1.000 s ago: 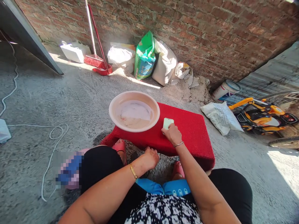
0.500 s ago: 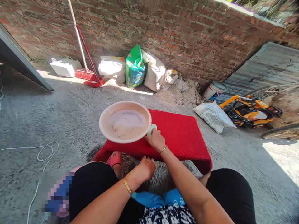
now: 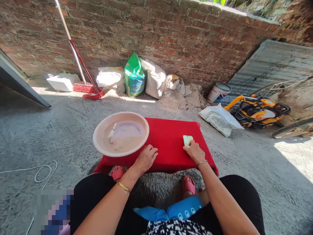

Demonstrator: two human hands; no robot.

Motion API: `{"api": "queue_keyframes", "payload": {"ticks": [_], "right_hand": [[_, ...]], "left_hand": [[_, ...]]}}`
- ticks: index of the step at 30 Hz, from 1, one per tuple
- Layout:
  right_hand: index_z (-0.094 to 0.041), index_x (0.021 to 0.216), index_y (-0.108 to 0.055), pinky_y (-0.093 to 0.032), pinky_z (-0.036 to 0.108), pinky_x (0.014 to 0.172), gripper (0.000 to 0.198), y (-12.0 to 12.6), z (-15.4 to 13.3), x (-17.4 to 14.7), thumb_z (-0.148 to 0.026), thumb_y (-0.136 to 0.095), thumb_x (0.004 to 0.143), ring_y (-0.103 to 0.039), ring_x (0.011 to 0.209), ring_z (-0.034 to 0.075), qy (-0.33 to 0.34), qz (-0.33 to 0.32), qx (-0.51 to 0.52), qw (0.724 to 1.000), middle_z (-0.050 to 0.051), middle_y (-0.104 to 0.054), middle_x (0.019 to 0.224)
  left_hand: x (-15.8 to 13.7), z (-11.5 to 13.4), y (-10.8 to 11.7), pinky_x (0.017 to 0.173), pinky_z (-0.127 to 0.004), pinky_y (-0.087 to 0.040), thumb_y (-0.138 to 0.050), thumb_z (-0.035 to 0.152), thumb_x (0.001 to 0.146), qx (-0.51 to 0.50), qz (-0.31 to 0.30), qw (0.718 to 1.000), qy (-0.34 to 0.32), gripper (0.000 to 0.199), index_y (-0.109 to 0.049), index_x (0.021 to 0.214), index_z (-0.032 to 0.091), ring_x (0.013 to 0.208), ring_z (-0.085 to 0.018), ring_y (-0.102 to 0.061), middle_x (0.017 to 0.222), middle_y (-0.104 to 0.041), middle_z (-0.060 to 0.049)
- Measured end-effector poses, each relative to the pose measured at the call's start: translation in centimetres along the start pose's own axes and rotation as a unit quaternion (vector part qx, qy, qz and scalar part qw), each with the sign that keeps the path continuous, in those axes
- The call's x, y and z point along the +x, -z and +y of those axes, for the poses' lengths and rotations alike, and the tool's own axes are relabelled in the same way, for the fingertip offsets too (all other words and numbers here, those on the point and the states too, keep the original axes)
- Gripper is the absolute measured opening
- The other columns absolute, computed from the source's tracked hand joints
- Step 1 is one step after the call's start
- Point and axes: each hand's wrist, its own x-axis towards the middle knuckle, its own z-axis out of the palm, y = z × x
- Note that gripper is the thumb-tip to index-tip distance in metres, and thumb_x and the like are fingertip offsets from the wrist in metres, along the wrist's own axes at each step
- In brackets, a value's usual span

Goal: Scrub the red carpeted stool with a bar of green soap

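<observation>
In my right hand (image 3: 195,151) is a flat, pale green rectangular piece (image 3: 187,140) with rounded corners, pinched at its near end. I hold it over the right part of the red cloth-covered bench (image 3: 168,138); whether it touches the cloth I cannot tell. My left hand (image 3: 146,158) is at the bench's front edge, fingers loosely bent and a little apart, with nothing visible in it. Just beyond that hand stands a wide pinkish basin (image 3: 97,138) on the bench's left end, holding cloudy water.
Against the brick wall (image 3: 176,32) stand a broom and red dustpan (image 3: 94,94), a green bag (image 3: 134,76) and pale sacks (image 3: 155,80). A toy excavator (image 3: 261,112) and a white sack (image 3: 220,119) lie at right. A cable (image 3: 46,171) curls at left.
My right hand has moved right, away from the basin's rim, carrying the green piece over the cloth. My left hand has risen forward to the bench's edge and loosened. The view has shifted slightly.
</observation>
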Motion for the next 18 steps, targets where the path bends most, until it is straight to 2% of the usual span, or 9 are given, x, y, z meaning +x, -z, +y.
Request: {"api": "queue_keyframes", "payload": {"ticks": [4,6,8,11,15,18], "right_hand": [[-0.019,0.119,-0.054,-0.044,0.042,0.084,0.046,1.2,6.8,1.2,-0.05,-0.05,0.085,-0.062,0.105,0.032,-0.092,0.046,0.002,0.995,0.018,-0.059,0.116],[-0.018,0.119,-0.054,-0.044,0.042,0.082,0.047,1.4,8.3,1.3,-0.051,-0.05,0.085,-0.061,0.105,0.033,-0.105,0.077,0.001,0.991,0.019,-0.06,0.114],[-0.019,0.12,-0.054,-0.045,0.039,0.08,0.047,1.2,8.1,1.2,-0.051,-0.051,0.085,-0.062,0.103,0.031,-0.079,0.093,0.005,0.992,0.017,-0.06,0.112],[-0.021,0.119,-0.052,-0.045,0.034,0.075,0.043,0.5,4.2,1.0,-0.051,-0.049,0.088,-0.063,0.096,0.026,0.014,0.099,0.016,0.995,0.012,-0.059,0.109],[-0.023,0.117,-0.054,-0.043,0.028,0.072,0.038,-1.0,-5.0,0.3,-0.047,-0.051,0.089,-0.062,0.092,0.021,0.159,0.087,0.021,0.983,0.008,-0.056,0.106],[-0.025,0.119,-0.055,-0.043,0.026,0.073,0.038,-2.2,-11.3,-0.2,-0.048,-0.054,0.087,-0.061,0.093,0.019,0.241,0.06,0.014,0.969,0.007,-0.055,0.108]], "left_hand": [[0.9,-1.8,-2.1,0.107,-0.04,-0.041,-0.047,0.025,0.095,0.067,0.05,0.995,0.06,0.035,-0.06,0.126,0.017,0.127,-0.026,-0.05,0.135,-0.053,-0.014],[1.1,-2.2,-2.8,0.109,-0.043,-0.039,-0.048,0.028,0.094,0.096,0.052,0.992,0.06,0.039,-0.057,0.131,0.018,0.133,-0.029,-0.045,0.142,-0.048,-0.015],[1.1,-2.2,-3.1,0.111,-0.044,-0.038,-0.05,0.031,0.094,0.117,0.046,0.991,0.052,0.042,-0.055,0.134,0.02,0.135,-0.03,-0.043,0.146,-0.045,-0.014],[1.1,-1.8,-3.2,0.112,-0.046,-0.035,-0.052,0.036,0.093,0.138,0.038,0.988,0.053,0.045,-0.055,0.135,0.021,0.137,-0.031,-0.04,0.147,-0.045,-0.014],[1.1,-1.4,-3.2,0.112,-0.046,-0.035,-0.049,0.038,0.094,0.138,0.031,0.988,0.06,0.042,-0.058,0.132,0.023,0.138,-0.03,-0.039,0.147,-0.046,-0.013],[1.0,-1.6,-3.5,0.111,-0.047,-0.036,-0.049,0.038,0.094,0.136,0.041,0.988,0.055,0.042,-0.057,0.133,0.023,0.138,-0.029,-0.04,0.147,-0.047,-0.012]]}}
